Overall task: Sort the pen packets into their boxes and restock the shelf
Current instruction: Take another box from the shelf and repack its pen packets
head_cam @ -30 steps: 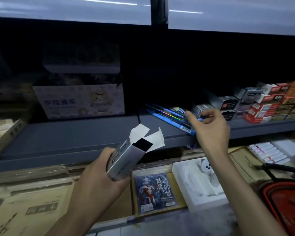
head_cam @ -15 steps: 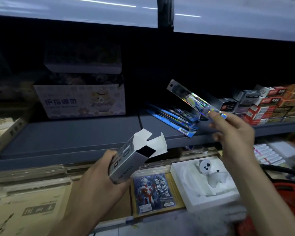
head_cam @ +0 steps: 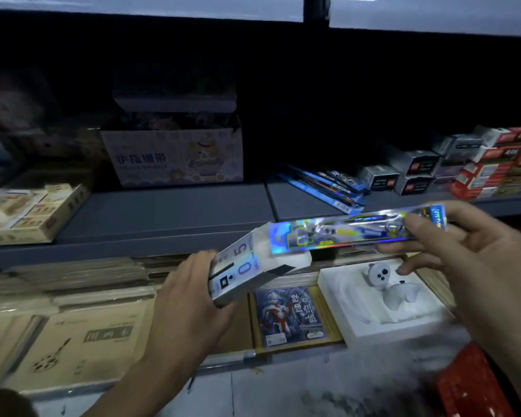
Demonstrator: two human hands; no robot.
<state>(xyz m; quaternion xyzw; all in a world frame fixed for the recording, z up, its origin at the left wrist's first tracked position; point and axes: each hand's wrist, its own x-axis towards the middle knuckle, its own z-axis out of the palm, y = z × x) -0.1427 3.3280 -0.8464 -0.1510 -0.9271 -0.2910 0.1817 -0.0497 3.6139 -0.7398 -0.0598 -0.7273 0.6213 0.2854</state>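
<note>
Our left hand (head_cam: 190, 299) grips a silver pen box (head_cam: 238, 273), printed with 0 and 5, by its near end. Its fingers curl around the box, and the open flap end tilts up toward the right. Our right hand (head_cam: 475, 260) pinches a holographic pen packet (head_cam: 352, 233) at its right end between thumb and fingers. The packet lies almost level with its left tip at the box's open mouth; we cannot tell whether it is inside or just in front. Both are held in the air in front of the grey shelf (head_cam: 163, 212). Farther back on that shelf lie several blue pen packets (head_cam: 322, 188), with stacked small boxes (head_cam: 415, 176) to their right and a cartoon carton (head_cam: 175, 158) to their left. Below, nearer to us, sit a white tray (head_cam: 352, 311) and a card pack (head_cam: 289, 317).
</note>
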